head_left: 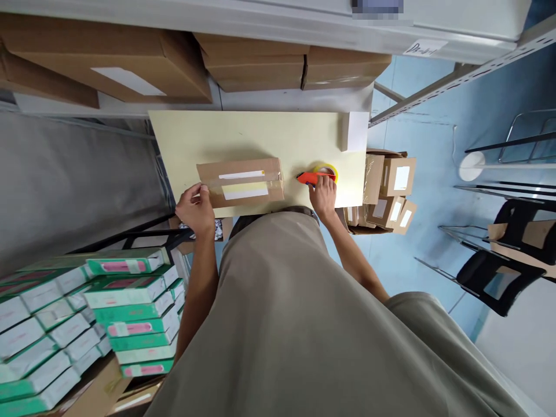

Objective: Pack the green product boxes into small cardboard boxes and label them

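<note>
A flat brown cardboard box [252, 180] lies on the pale yellow tabletop [260, 130], with white labels on its upper face and shiny clear tape at its right end. My left hand [197, 209] is at the box's near left corner, thumb and fingers bent in against its edge. To the right of the box, my right hand [324, 196] has its fingers closed over an orange tape dispenser [309, 177]. A yellow-rimmed tape roll [332, 169] shows just beyond those fingers. Part of the dispenser is hidden under the hand.
A small white box [356, 132] stands at the table's far right corner. Larger cartons [256, 69] line the shelf behind. Below right, an open carton holds smaller labelled boxes [397, 176]. Green-and-white boxes [134, 313] are stacked at left. Black chairs [495, 278] stand at right.
</note>
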Tool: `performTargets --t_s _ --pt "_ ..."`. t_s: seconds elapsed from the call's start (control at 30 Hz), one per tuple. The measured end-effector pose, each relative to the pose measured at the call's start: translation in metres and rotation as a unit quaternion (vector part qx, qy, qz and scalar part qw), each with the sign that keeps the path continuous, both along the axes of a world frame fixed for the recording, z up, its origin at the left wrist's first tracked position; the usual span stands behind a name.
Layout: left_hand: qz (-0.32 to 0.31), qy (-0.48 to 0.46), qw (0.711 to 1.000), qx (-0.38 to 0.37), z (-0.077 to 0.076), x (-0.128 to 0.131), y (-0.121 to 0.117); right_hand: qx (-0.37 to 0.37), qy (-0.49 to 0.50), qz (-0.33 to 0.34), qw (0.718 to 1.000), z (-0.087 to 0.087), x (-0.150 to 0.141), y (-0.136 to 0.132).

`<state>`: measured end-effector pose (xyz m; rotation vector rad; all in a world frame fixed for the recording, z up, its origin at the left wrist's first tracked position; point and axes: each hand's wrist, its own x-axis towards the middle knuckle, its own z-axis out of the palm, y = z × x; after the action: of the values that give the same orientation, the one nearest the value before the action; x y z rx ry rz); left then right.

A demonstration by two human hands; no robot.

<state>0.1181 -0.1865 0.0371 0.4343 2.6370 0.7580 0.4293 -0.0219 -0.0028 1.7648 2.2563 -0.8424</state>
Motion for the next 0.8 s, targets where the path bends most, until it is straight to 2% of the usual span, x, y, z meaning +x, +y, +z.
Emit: performTargets --t_s 0.07,0.17,0.27,0.33,0.4,0.5,0.6,0.7,0.8 --pt "-0.013 -0.006 1.000 0.001 0.004 0.001 -0.003 0.005 0.078 0.003 0.997 0.019 -0.020 -0.015" --pt "-0.062 -0.021 0.998 -0.024 0.007 -0.001 -0.006 -0.062 0.177 0.026 0.982 0.037 -0.058 -0.034" --pt "-0.116 -0.030 0.992 -0.050 0.005 -0.001 -0.003 -0.123 0.159 0.000 0.980 0.035 -0.093 -0.040" --pt "-0.117 -0.028 0.991 -0.062 0.000 0.001 0.005 -0.134 0.115 -0.032 0.984 0.028 -0.107 -0.036" --pt "-0.096 -0.029 0.992 -0.073 -0.007 0.002 0.014 -0.130 0.080 -0.049 0.987 0.022 -0.113 -0.030" --pt "-0.085 -0.049 0.992 -0.083 -0.015 -0.004 0.020 -0.112 0.064 -0.038 0.991 0.018 -0.111 -0.023" --pt "-0.127 -0.082 0.986 -0.066 -0.019 -0.019 0.011 -0.085 0.082 -0.014 0.993 0.021 -0.103 -0.023" --pt "-0.184 -0.117 0.976 -0.009 -0.019 -0.032 -0.007 -0.005 0.108 -0.013 0.994 0.027 -0.099 -0.028" --pt "-0.210 -0.097 0.973 0.019 -0.016 -0.035 -0.020 0.027 0.103 -0.029 0.994 0.034 -0.101 -0.034"
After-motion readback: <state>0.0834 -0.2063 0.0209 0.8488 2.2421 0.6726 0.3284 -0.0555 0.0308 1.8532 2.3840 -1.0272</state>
